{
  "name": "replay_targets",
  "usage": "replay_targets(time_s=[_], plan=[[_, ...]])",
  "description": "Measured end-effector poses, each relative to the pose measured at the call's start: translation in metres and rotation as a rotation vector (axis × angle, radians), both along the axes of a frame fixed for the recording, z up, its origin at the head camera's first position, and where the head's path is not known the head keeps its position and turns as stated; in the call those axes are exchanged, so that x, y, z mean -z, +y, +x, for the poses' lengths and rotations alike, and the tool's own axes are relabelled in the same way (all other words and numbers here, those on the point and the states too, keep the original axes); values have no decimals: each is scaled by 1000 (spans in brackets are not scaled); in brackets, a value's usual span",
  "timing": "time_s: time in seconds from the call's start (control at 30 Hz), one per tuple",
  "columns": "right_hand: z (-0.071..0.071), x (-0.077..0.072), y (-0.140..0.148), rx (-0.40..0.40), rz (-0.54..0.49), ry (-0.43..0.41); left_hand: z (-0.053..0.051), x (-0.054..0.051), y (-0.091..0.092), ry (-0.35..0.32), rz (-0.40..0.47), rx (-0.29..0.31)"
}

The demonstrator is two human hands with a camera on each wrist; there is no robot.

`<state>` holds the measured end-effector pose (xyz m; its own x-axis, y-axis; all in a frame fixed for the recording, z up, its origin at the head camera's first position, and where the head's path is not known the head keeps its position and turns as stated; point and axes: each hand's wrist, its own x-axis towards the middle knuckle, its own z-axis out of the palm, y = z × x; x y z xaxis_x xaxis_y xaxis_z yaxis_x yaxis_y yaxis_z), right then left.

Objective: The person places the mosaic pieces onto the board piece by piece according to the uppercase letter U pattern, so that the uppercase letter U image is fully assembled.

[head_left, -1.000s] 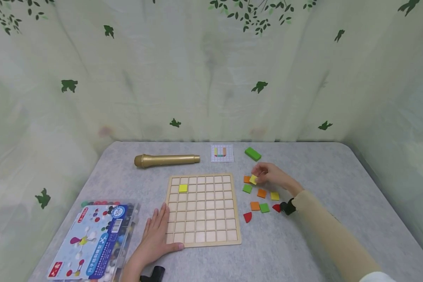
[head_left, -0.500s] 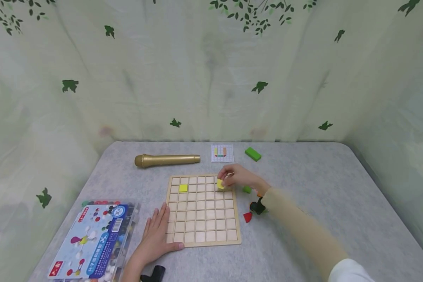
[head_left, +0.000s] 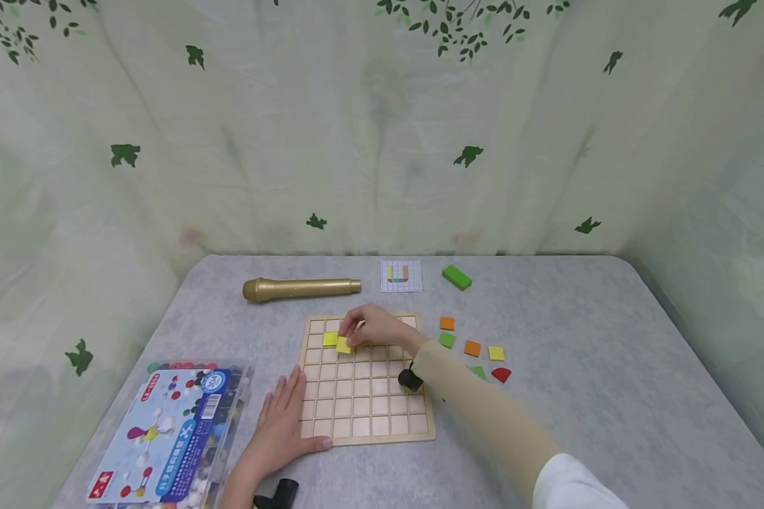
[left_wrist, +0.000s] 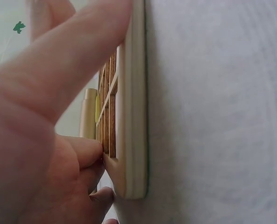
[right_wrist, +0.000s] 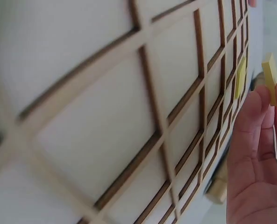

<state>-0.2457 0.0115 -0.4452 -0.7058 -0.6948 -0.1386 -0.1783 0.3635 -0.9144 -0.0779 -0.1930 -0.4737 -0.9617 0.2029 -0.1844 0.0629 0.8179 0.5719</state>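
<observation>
A wooden grid board [head_left: 361,408] lies on the table in the head view. One yellow square tile [head_left: 329,339] sits in a cell near its upper left. My right hand [head_left: 378,329] pinches a second yellow square tile [head_left: 343,346] between thumb and fingertips, over the cells just right of the first. In the right wrist view this pinched tile [right_wrist: 270,78] is tilted and held above the board. My left hand [head_left: 279,430] rests against the board's lower left corner, fingers stretched along the left side and thumb at the front edge. The left wrist view shows the board's edge [left_wrist: 134,154] beside the thumb.
Right of the board lie loose tiles: orange [head_left: 472,348], green [head_left: 447,340], yellow [head_left: 496,353] and a red quarter-round [head_left: 501,375]. Behind are a gold microphone [head_left: 302,288], a pattern card [head_left: 402,276] and a green block [head_left: 456,278]. A molecular model box [head_left: 159,435] stands at left.
My right hand has carried the yellow tile leftward from the loose tiles, across the board, to beside the yellow tile lying there. The left hand has stayed in place.
</observation>
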Motion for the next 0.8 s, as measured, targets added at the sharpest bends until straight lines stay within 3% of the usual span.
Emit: replay_targets(time_s=[0.27,0.8], plan=[[6,4,-25,31,91,91,-2,-1,0,-19,2,-4],[13,5,-38,40,243,283,4,-3,0,9,5,0]])
